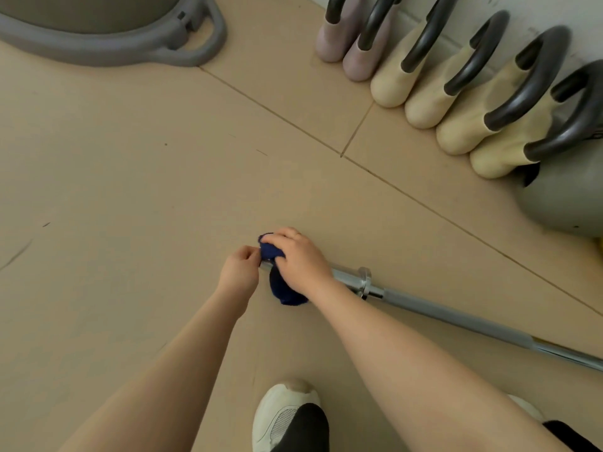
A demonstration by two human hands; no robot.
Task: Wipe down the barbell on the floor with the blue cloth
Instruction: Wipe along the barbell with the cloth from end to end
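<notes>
I see the barbell (pixel 456 318) lying on the floor (pixel 130 190), running from the middle of my view off to the lower right. My right hand (pixel 300 259) sits on its near end with the cloth (pixel 287 288) under it; my left hand (pixel 239 269) is just beside, touching the cloth's edge, I think. A row of kettlebells (pixel 456 93) stands behind the bar at upper right. A round base (pixel 114 44) sits far left. My shoe (pixel 287 415) is nearest me.
</notes>
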